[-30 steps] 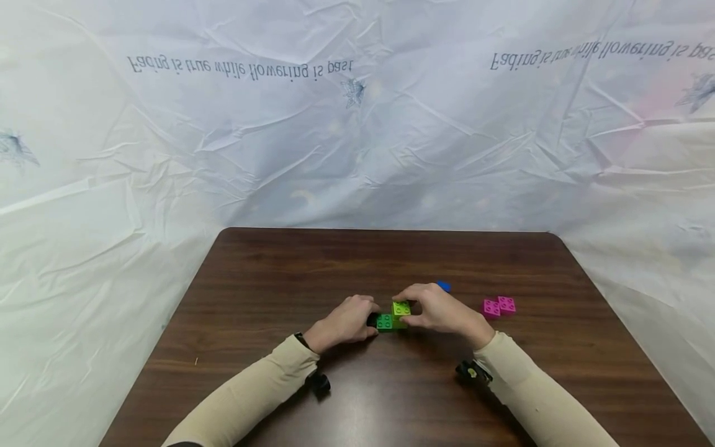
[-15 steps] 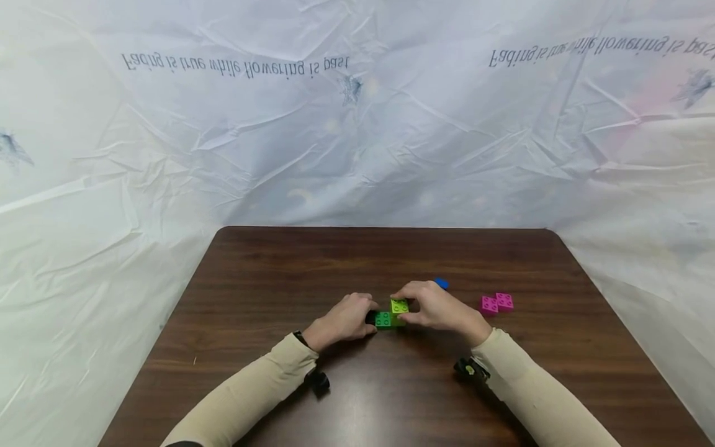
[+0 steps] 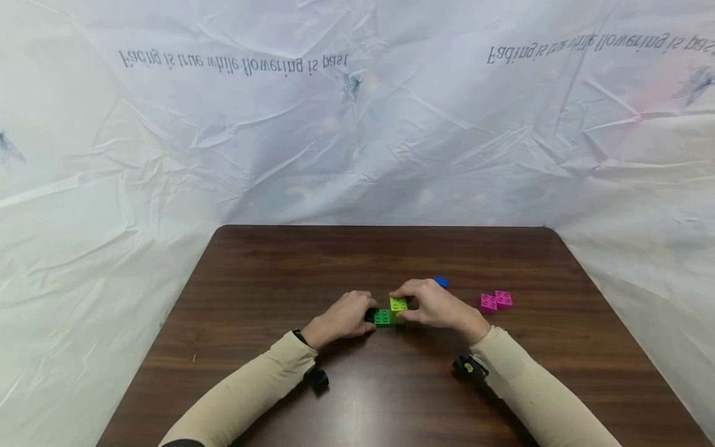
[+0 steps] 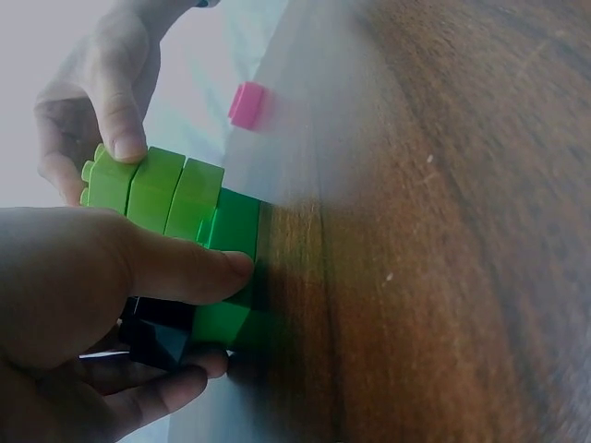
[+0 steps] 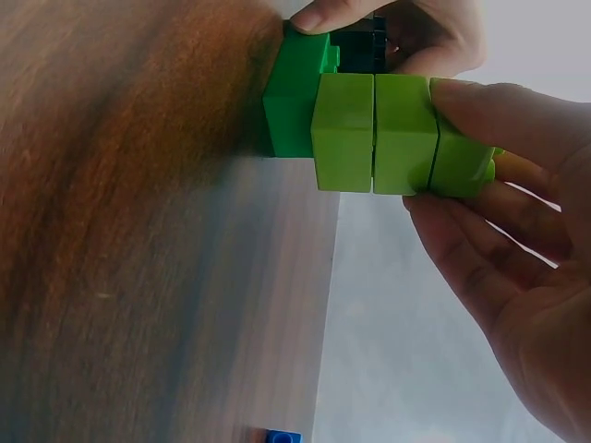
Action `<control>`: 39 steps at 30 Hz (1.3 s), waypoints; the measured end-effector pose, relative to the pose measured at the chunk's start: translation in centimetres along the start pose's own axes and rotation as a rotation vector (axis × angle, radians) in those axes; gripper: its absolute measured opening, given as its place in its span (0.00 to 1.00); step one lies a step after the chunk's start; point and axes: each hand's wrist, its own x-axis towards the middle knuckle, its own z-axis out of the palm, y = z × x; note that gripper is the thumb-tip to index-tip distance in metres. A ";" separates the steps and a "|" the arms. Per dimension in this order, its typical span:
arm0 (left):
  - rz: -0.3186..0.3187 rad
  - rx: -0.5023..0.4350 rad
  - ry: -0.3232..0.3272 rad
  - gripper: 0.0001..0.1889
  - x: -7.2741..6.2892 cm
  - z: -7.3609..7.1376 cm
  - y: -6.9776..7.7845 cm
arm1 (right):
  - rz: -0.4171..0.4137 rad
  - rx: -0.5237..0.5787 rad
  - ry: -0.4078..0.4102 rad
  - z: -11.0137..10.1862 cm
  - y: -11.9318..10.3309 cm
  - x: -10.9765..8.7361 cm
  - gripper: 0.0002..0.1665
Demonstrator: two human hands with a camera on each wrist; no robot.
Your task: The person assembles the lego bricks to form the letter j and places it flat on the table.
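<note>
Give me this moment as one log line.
left hand: grips green brick; right hand: pinches lime stack; nearby: pink bricks, blue brick

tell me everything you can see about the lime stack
The lime stack is three glossy, plastic-looking blocks, one above another, with thin seams between them and round studs on top. It stands roughly upright on the right end of the green block. The right hand pinches its upper part between thumb and fingers.

Smooth plastic bricks (image 5: 404, 134), glossy wood-grain tabletop (image 3: 391, 391)
</note>
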 end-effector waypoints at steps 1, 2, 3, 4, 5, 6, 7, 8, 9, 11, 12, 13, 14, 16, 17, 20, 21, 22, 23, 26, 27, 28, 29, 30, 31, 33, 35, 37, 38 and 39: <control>0.000 0.002 -0.001 0.19 0.0 0.0 0.0 | -0.003 0.002 0.001 0.0 0.0 0.0 0.21; 0.000 0.000 0.001 0.19 0.0 0.0 0.0 | -0.008 0.004 0.003 0.0 0.0 0.0 0.21; 0.001 -0.002 0.004 0.19 0.0 0.0 0.1 | -0.013 0.005 0.007 0.0 0.0 0.0 0.21; 0.002 -0.003 0.008 0.19 0.0 0.1 0.1 | -0.015 0.002 0.010 0.0 0.0 -0.1 0.21; 0.005 -0.005 0.013 0.19 0.0 0.1 0.1 | -0.017 0.000 0.014 0.0 0.0 -0.1 0.21; 0.006 -0.004 0.017 0.19 0.0 0.1 0.1 | -0.017 -0.002 0.018 0.0 0.0 -0.1 0.21; 0.005 -0.005 0.019 0.19 0.0 0.1 0.1 | -0.017 -0.002 0.020 0.0 0.0 -0.2 0.21; 0.004 -0.005 0.020 0.19 0.0 0.1 0.1 | -0.018 -0.002 0.023 0.0 0.0 -0.2 0.21; 0.001 -0.005 0.018 0.19 0.1 0.1 0.1 | -0.017 -0.003 0.022 0.1 0.0 -0.2 0.21; -0.004 -0.007 0.011 0.19 0.0 0.1 0.2 | -0.012 0.001 0.021 0.1 0.0 -0.2 0.21; -0.009 -0.007 0.006 0.19 0.0 0.1 0.2 | -0.007 0.003 0.020 0.1 0.0 -0.2 0.21; -0.011 -0.009 0.003 0.19 0.0 0.2 0.2 | -0.002 0.005 0.020 0.1 -0.1 -0.2 0.21; -0.012 -0.009 0.002 0.19 0.0 0.2 0.2 | 0.005 0.006 0.021 0.2 -0.1 -0.2 0.21; -0.015 -0.013 0.001 0.19 0.0 0.2 0.2 | 0.015 0.008 0.021 0.2 -0.1 -0.2 0.21; -0.017 -0.014 0.000 0.19 0.0 0.2 0.2 | 0.023 0.012 0.021 0.3 -0.1 -0.2 0.21; -0.024 -0.016 -0.007 0.20 0.0 0.3 0.2 | 0.039 0.021 0.015 0.4 -0.1 -0.2 0.22; -0.028 -0.016 -0.010 0.20 -0.1 0.3 0.2 | 0.042 0.022 0.013 0.4 -0.1 -0.2 0.22; -0.029 -0.017 -0.013 0.20 -0.1 0.3 0.2 | 0.046 0.020 0.011 0.5 -0.1 -0.2 0.22; -0.031 -0.012 -0.012 0.20 -0.1 0.3 0.2 | 0.053 0.024 0.009 0.5 -0.1 -0.2 0.22; -0.033 -0.007 -0.014 0.20 -0.1 0.4 0.2 | 0.060 0.023 -0.004 0.5 -0.2 -0.2 0.22; -0.032 -0.005 -0.014 0.20 -0.2 0.4 0.2 | 0.062 0.018 -0.008 0.4 -0.3 -0.2 0.22; -0.027 -0.006 -0.012 0.20 -0.1 0.4 0.2 | 0.064 0.011 -0.012 0.4 -0.3 -0.2 0.22; -0.025 -0.006 -0.012 0.20 -0.1 0.4 0.2 | 0.063 0.000 -0.014 0.3 -0.4 -0.3 0.22; -0.021 -0.010 -0.011 0.20 0.0 0.4 0.2 | 0.063 -0.014 -0.016 0.3 -0.4 -0.3 0.22; -0.017 -0.010 -0.011 0.19 0.0 0.5 0.1 | 0.063 -0.028 -0.017 0.2 -0.5 -0.3 0.22; -0.011 -0.014 -0.007 0.19 0.2 0.5 0.1 | 0.057 -0.058 -0.014 0.2 -0.5 -0.4 0.23; -0.013 -0.018 -0.008 0.18 0.2 0.5 0.0 | 0.052 -0.077 -0.013 0.2 -0.5 -0.4 0.23; -0.015 -0.019 -0.009 0.18 0.2 0.5 0.0 | 0.050 -0.078 -0.012 0.2 -0.5 -0.4 0.23; -0.016 -0.019 -0.010 0.19 0.2 0.5 0.0 | 0.049 -0.077 -0.010 0.2 -0.4 -0.4 0.24; -0.016 -0.019 -0.011 0.19 0.2 0.5 0.0 | 0.049 -0.070 -0.006 0.2 -0.4 -0.5 0.24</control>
